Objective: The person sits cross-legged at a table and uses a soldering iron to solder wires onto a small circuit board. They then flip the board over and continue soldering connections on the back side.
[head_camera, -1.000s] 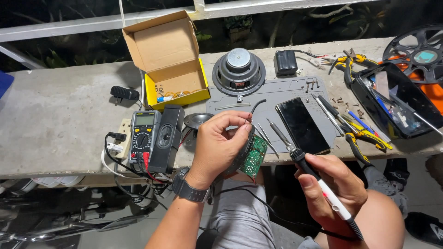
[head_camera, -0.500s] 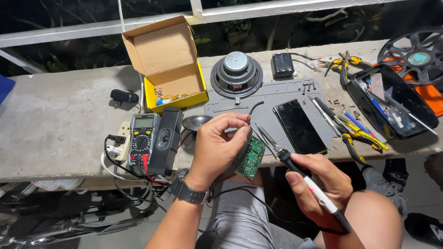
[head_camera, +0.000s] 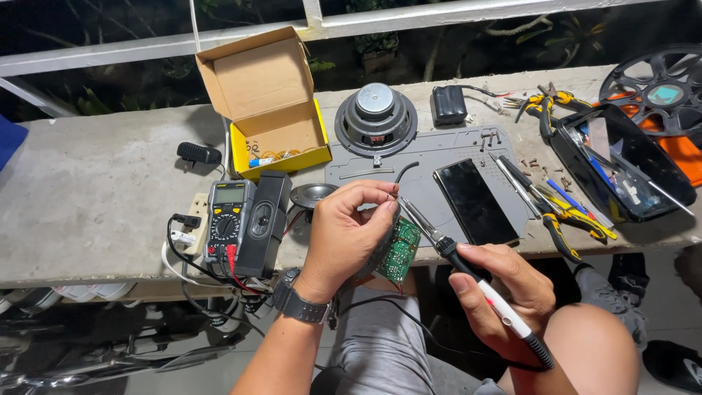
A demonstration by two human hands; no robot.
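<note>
L hand [head_camera: 347,234] — fingers curled shut round a green circuit board [head_camera: 400,252], pinching it just below the front edge of the grey work mat [head_camera: 439,150]. R hand [head_camera: 504,292] wrapped tight on a soldering iron [head_camera: 468,272], tip up near L fingertips, over mat's front-left edge. Dark phone [head_camera: 475,201] on mat; speaker [head_camera: 376,121] at mat's far-left corner. Multimeter [head_camera: 225,228] well left of mat.
</note>
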